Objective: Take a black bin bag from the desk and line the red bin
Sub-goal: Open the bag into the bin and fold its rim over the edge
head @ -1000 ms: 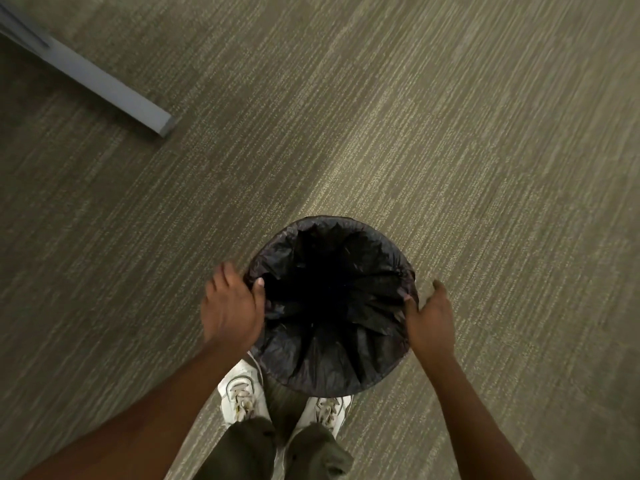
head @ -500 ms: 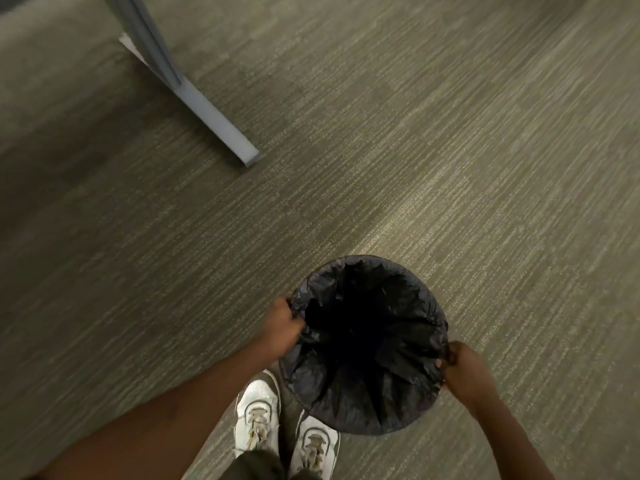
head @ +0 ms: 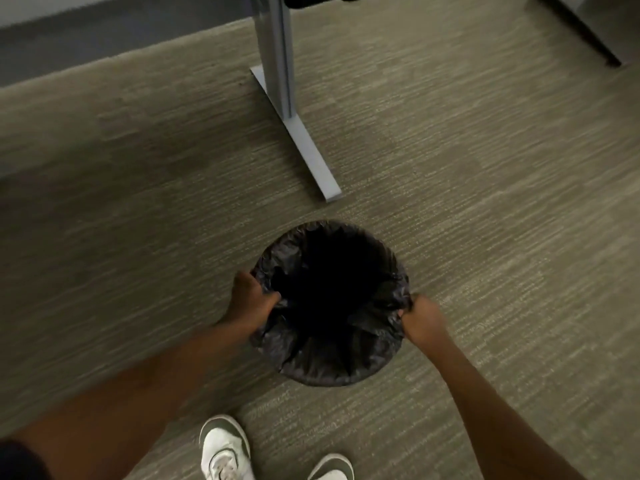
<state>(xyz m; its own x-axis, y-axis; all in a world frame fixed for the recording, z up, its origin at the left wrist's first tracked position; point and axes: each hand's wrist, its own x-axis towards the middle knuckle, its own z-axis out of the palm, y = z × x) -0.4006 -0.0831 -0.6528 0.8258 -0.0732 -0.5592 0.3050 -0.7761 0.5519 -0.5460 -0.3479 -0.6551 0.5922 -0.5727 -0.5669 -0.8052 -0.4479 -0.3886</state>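
- Black bin bag (head: pixel 332 355) is seen draped over the rim of a round bin on grey-green carpet (head: pixel 485 237); the bin's red isn't visible, as it's fully covered by plastic.
- Left hand (head: pixel 250 299) is clenched on the bag at the left rim, w/ thumb inside.
- Right hand (head: pixel 423 318) is clenched on bunched bag at the right rim.
- Grey desk leg (head: pixel 277 57) is seen beyond the bin; white shoes (head: pixel 225 452) are seen at bottom.

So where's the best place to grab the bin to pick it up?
Grab the rim from above on two opposite sides, where the left hand and right hand already grip. The bin is round and upright, and the bag is folded over its rim, so pinching there traps both.
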